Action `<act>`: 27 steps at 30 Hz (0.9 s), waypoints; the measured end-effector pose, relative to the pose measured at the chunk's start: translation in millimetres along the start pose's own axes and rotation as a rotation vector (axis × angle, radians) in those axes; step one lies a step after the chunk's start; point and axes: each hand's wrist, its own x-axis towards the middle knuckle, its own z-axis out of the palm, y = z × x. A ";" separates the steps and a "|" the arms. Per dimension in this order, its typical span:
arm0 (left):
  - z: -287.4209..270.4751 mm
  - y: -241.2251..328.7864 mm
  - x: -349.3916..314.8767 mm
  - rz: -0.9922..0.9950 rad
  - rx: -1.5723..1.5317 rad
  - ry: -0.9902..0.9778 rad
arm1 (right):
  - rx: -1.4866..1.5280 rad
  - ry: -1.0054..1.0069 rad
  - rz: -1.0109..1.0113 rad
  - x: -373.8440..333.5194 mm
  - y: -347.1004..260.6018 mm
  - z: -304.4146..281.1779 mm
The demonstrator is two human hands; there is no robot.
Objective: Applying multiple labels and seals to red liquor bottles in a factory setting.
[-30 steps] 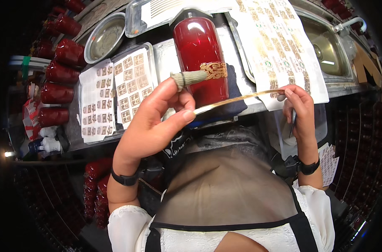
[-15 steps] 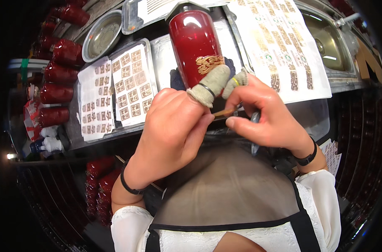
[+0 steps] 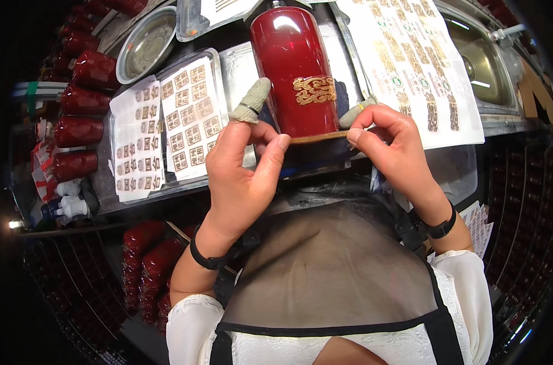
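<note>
A glossy dark red bottle (image 3: 290, 67) with a gold patterned decal (image 3: 314, 90) lies on its side, base toward me. Along its base edge runs a narrow gold-brown strip (image 3: 316, 139). My right hand (image 3: 389, 137) pinches at the strip's right end between thumb and a finger; its pale cloth finger cover sits beside the bottle. My left hand (image 3: 243, 161) is at the bottle's left side, covered forefinger pointing up and thumb apart, its tip near the strip's left end. The other left fingers curl partly out of sight. Dark cloth (image 3: 343, 97) shows under the bottle.
Printed decal sheets (image 3: 190, 121) lie in a tray on the left, a larger sheet (image 3: 431, 79) on the right. A metal bowl (image 3: 147, 45) stands at the upper left, near several red bottles (image 3: 80, 103). A metal sink (image 3: 480, 61) is at the far right.
My hands have moved apart, the left one to the left and the right one to the right. The strip, held between them before, now lies along the bottle's base. The bottle has shifted slightly right and turned.
</note>
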 end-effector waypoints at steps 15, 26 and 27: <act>19.9 -19.3 -1.2 -0.082 -0.249 -0.065 | 0.109 0.027 0.031 1.1 4.1 1.0; 18.7 -11.7 0.8 -0.159 -0.295 -0.146 | 0.123 0.029 0.031 2.2 6.8 1.1; 18.7 -11.7 0.7 -0.149 -0.294 -0.141 | 0.123 0.028 0.032 2.2 6.8 1.5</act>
